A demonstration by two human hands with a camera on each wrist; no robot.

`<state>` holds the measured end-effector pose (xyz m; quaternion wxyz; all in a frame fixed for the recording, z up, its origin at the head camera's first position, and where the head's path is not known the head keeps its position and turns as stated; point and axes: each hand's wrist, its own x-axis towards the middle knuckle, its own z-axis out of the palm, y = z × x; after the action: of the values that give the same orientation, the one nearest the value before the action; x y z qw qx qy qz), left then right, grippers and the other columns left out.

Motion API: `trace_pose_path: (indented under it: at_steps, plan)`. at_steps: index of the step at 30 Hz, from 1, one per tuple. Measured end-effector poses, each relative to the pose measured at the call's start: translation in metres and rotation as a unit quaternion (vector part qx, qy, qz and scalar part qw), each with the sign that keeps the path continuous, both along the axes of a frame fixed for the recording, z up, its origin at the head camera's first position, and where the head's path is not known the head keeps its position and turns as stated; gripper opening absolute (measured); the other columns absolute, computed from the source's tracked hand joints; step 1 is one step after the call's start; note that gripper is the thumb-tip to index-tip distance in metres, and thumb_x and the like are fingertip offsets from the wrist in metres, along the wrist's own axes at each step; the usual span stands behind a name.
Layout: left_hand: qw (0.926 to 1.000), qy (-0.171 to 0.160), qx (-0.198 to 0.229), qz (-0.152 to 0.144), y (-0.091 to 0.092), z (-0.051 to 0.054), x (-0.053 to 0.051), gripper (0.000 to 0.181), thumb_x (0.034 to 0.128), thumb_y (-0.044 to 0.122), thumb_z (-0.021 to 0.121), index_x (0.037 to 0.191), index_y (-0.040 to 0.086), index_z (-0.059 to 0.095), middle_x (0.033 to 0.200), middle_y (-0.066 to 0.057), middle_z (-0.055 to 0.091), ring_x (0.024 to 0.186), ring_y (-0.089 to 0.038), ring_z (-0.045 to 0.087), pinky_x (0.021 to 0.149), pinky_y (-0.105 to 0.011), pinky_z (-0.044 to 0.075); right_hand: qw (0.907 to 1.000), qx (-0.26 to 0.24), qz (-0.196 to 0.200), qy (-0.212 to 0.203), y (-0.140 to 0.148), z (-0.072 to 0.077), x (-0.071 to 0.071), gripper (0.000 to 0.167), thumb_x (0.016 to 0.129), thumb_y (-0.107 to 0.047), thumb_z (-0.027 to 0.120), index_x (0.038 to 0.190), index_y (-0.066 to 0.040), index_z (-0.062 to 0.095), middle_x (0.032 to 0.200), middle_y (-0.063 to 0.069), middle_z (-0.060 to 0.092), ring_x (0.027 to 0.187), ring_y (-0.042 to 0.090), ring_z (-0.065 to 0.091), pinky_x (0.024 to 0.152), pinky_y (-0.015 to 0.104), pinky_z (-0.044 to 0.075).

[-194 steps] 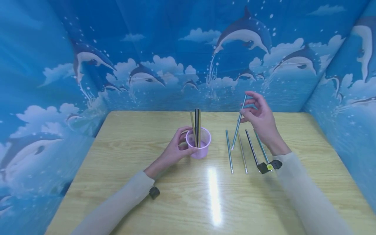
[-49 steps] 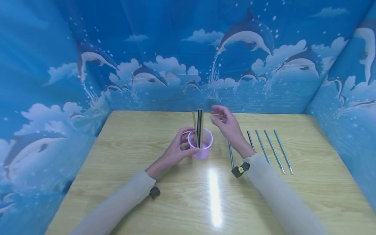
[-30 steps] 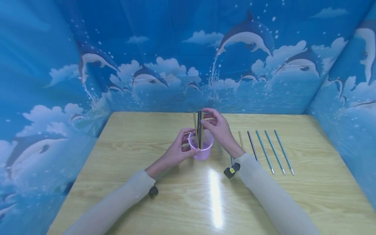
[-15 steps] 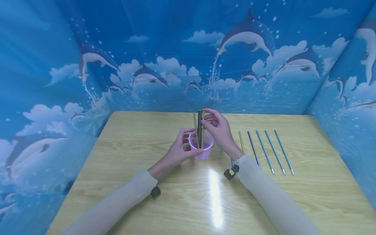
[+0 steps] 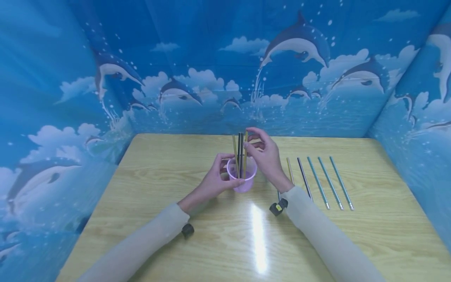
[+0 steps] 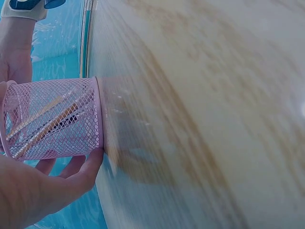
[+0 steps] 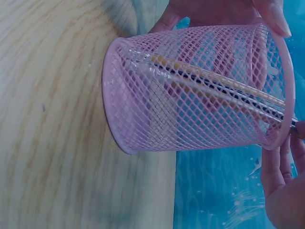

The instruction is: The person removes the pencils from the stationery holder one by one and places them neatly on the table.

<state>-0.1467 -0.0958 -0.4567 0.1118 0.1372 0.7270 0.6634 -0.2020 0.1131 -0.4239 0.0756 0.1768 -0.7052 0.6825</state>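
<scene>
- Centrally, a pink mesh cup stands upright on a wood-grain surface; it is the landmark for everything below.
- Inside the cup, a gold pencil and dark pencils lean up past the rim; a second gold pencil stands beside them on the right.
- To do this step well, I'd judge, the left hand should brace the cup against tipping while the held pencil moves along its own length, clear of its neighbours and the rim.
- The left hand's fingers are curled around the cup's left side, its thumb near the front rim.
- Above the cup's right rim, the right hand's fingers pinch the second gold pencil near its top; I cannot tell whether its lower end touches the cup's base.
- Right of the cup, a gold one, a dark one and three teal pencils lie on the surface.
</scene>
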Motion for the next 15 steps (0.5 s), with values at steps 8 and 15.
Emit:
trace_pose_path:
  at_steps: [8,15]
  plan:
    - [1.0,0.004,-0.005,-0.005,-0.001,-0.001,-0.001,0.084,0.0893,0.012,0.092,0.155,0.02,0.039,0.153,-0.009,0.056,0.136,-0.034,0.058,0.108,-0.048,0.058,0.9999,-0.014,-0.005,0.008,0.002,0.005,0.003,0.047,0.102,0.0,0.072,0.148,-0.005,0.061,0.12,0.018,0.065,0.091,0.03,0.072,0.076,0.036,0.069]
    - [0.9999,0.009,-0.002,-0.011,-0.002,-0.002,-0.001,0.084,0.0903,0.014,0.091,0.156,0.021,0.039,0.153,-0.009,0.056,0.137,-0.034,0.058,0.108,-0.048,0.058,0.9997,-0.005,-0.016,0.02,0.004,0.011,0.004,0.046,0.103,0.0,0.072,0.147,-0.005,0.061,0.12,0.015,0.065,0.1,0.033,0.068,0.077,0.037,0.069]
